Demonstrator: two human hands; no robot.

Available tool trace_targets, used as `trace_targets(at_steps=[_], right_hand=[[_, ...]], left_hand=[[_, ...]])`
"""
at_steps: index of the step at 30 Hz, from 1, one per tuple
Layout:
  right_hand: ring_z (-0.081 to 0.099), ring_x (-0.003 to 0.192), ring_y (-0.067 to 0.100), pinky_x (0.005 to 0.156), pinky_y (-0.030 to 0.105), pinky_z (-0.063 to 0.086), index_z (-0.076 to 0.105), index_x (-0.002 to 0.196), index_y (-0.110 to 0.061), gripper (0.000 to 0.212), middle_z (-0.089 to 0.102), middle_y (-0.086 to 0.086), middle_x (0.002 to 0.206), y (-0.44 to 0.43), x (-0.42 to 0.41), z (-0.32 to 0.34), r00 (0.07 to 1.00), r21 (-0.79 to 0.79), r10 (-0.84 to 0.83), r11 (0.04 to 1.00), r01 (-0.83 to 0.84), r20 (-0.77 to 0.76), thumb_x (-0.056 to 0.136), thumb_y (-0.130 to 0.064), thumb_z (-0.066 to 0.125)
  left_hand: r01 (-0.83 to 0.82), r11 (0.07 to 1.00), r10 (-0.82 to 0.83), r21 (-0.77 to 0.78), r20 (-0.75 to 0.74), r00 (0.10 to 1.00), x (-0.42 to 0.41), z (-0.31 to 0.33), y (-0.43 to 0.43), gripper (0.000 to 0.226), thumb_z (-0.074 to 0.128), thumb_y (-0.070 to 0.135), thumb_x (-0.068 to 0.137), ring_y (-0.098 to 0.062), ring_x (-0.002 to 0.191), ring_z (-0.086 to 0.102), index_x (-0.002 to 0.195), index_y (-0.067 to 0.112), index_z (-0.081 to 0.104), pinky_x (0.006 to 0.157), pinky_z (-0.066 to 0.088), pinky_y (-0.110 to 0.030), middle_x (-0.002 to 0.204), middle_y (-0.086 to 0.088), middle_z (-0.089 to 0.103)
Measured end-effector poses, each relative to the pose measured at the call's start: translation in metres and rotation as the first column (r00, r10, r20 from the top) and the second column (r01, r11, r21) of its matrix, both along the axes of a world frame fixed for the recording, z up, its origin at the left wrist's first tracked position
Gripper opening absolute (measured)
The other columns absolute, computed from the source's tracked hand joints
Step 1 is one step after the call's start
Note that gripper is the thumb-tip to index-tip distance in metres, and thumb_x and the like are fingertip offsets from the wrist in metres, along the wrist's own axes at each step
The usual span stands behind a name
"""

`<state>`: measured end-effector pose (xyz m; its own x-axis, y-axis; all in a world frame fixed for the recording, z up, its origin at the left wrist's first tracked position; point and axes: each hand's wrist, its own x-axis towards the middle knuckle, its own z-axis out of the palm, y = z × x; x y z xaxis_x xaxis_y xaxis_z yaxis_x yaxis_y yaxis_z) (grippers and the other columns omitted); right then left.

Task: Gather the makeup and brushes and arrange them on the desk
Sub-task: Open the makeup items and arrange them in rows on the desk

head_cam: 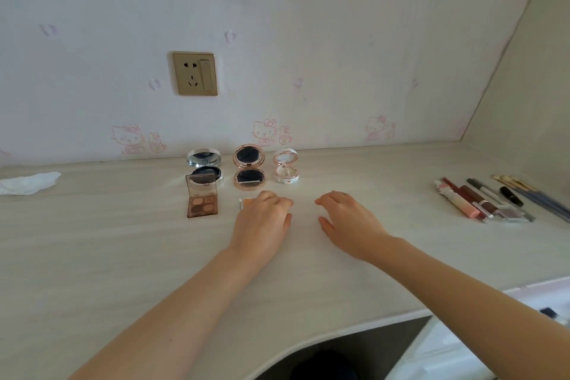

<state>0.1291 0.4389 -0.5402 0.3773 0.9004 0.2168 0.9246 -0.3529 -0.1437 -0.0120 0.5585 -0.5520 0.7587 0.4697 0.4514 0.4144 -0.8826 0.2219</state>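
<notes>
Three open round compacts stand in a row near the wall: a silver one, a rose-gold one and a small white floral one. A brown eyeshadow palette lies open in front of the silver compact. My left hand rests on a small orange and white item, covering most of it. My right hand hovers just to the right, fingers spread, holding nothing. Lip glosses and tubes and several brushes lie at the far right of the desk.
A crumpled white tissue lies at the far left. A gold wall socket is above the compacts. The desk's front edge curves inward at the lower right, with a white surface below it.
</notes>
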Motion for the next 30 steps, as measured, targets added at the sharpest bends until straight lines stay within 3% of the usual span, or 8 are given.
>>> trace_targets(at_steps=[8, 19, 26, 30], right_hand=[[0.036, 0.134, 0.014, 0.104, 0.028, 0.037, 0.043, 0.139, -0.019, 0.041, 0.044, -0.004, 0.142, -0.091, 0.044, 0.010, 0.989, 0.005, -0.148, 0.989, 0.148, 0.029, 0.099, -0.029, 0.042], [0.046, 0.126, 0.019, 0.096, 0.033, 0.045, 0.047, 0.135, -0.018, 0.039, 0.051, 0.001, 0.136, -0.196, 0.111, 0.021, 0.932, -0.014, -0.360, 0.932, 0.361, 0.045, 0.097, -0.029, 0.047], [0.046, 0.126, 0.021, 0.100, 0.034, 0.043, 0.044, 0.137, -0.018, 0.041, 0.050, 0.001, 0.139, -0.240, 0.160, 0.018, 0.892, -0.009, -0.448, 0.893, 0.450, 0.053, 0.097, -0.025, 0.047], [0.050, 0.119, 0.024, 0.096, 0.034, 0.046, 0.045, 0.137, -0.016, 0.041, 0.055, 0.006, 0.130, -0.252, 0.185, 0.011, 0.864, -0.030, -0.501, 0.864, 0.503, 0.051, 0.098, -0.026, 0.046]], left_hand=[[0.184, 0.983, -0.184, -0.019, -0.003, 0.983, 0.057, 0.001, -0.067, 0.034, 0.047, 0.024, 0.097, -0.014, 0.128, 0.041, 0.129, 0.018, 0.057, 0.093, 0.042, -0.031, 0.125, 0.000, 0.060], [0.375, 0.926, -0.374, -0.032, 0.027, 0.927, 0.163, 0.000, -0.147, 0.024, 0.048, 0.020, 0.094, -0.022, 0.113, 0.050, 0.104, 0.009, 0.067, 0.084, 0.048, -0.038, 0.106, -0.003, 0.067], [0.479, 0.877, -0.475, -0.038, 0.079, 0.876, 0.238, 0.007, -0.179, 0.023, 0.048, 0.022, 0.095, -0.021, 0.111, 0.048, 0.106, 0.019, 0.068, 0.083, 0.045, -0.034, 0.108, 0.003, 0.067], [0.515, 0.856, -0.515, 0.032, -0.007, 0.857, 0.284, 0.020, -0.187, 0.024, 0.048, 0.021, 0.094, -0.021, 0.114, 0.045, 0.107, 0.012, 0.066, 0.087, 0.045, -0.038, 0.109, -0.001, 0.066]])
